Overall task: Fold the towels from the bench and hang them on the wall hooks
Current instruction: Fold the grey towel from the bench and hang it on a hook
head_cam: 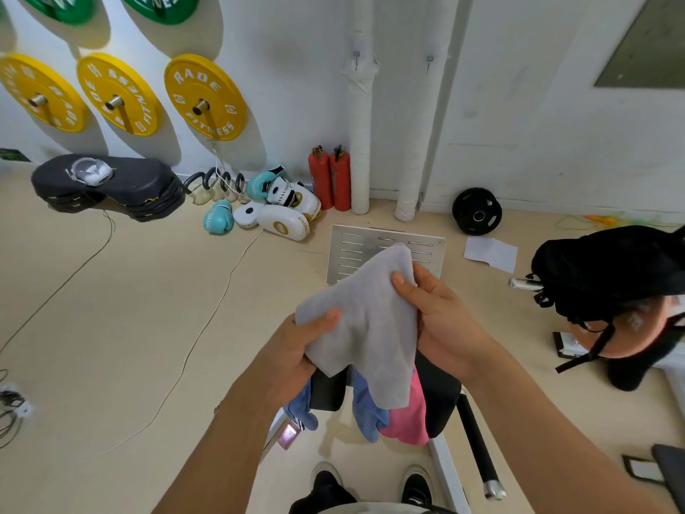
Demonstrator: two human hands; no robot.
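Observation:
A grey towel (pixel 370 320) is held up in front of me, folded over and hanging down. My left hand (pixel 296 350) grips its left corner, thumb on top. My right hand (pixel 441 320) grips its right edge, thumb pressed on the cloth. Below it, a blue towel (pixel 365 413) and a pink towel (pixel 407 417) hang over the black bench (pixel 441 395). Another bit of blue cloth (pixel 302 406) hangs at the bench's left side. Two small wall hooks (pixel 356 55) (pixel 430 61) sit high on the white wall ahead.
Two padded white pipes (pixel 361 142) run down the wall, with red fire extinguishers (pixel 330 178) beside them. Boxing gloves and pads (pixel 281 205) lie on the floor. A metal plate (pixel 356 250) lies ahead. A black bag (pixel 608 268) is at right. Cables cross the floor at left.

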